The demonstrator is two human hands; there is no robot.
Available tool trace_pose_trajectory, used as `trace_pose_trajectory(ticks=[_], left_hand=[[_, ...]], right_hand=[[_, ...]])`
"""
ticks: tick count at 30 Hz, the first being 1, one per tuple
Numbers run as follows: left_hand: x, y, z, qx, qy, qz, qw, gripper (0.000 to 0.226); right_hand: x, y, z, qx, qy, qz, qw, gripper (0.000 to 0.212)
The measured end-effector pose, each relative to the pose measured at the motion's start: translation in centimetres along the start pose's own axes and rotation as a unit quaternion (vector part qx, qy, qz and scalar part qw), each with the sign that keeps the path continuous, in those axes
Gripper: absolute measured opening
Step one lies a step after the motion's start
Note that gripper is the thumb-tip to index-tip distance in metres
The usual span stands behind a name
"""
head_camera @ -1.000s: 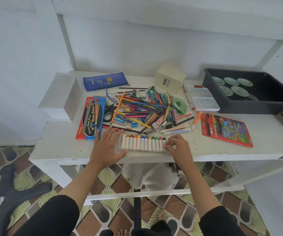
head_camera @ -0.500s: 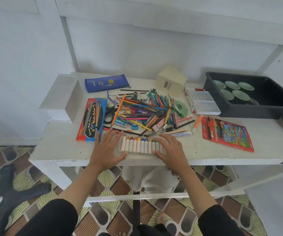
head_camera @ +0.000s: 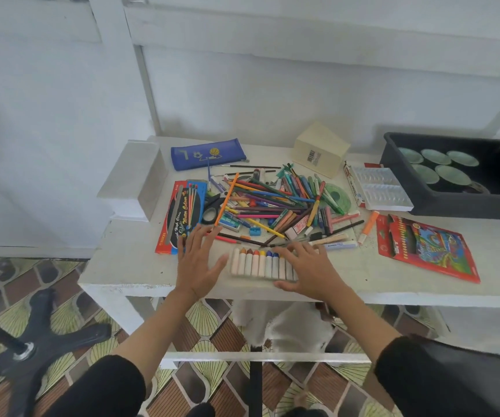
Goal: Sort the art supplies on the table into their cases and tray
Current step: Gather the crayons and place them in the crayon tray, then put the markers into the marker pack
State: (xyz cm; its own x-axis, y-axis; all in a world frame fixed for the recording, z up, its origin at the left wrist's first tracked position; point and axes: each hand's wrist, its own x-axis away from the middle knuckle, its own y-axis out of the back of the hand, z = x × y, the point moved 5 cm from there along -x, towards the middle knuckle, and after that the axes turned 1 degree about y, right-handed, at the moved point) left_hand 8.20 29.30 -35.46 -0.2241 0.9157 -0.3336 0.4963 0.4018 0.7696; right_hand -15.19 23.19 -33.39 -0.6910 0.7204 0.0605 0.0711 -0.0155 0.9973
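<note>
Now the left hand [head_camera: 197, 263], fingers spread flat, eased just left of the crayon row [head_camera: 256, 263], right hand [head_camera: 309, 270] splayed flat, slid further over that row's right end, hiding several crayons.

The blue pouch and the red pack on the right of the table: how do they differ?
The blue pouch looks soft, with small pictures; the red pack is flat card with a bright drawing. The pouch lies at the back, left of the heap; the pack lies nearer the front, right of it. Both lie flat.
</note>
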Motion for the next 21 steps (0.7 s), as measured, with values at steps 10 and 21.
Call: trace_pose_trajectory(ticks=[10, 21], left_hand=[[-5.8, 4.1, 2.8, -0.124, 0.322, -0.014, 0.939, 0.089], [-7.0, 5.0, 3.3, -0.106, 0.249, 0.039, 0.962, 0.109]], right_hand=[[-0.3, 0.4, 0.0, -0.106, 0.028, -0.007, 0.994, 0.073], [-1.5, 4.7, -1.7, -0.194, -0.004, -0.052, 0.98, 0.071]])
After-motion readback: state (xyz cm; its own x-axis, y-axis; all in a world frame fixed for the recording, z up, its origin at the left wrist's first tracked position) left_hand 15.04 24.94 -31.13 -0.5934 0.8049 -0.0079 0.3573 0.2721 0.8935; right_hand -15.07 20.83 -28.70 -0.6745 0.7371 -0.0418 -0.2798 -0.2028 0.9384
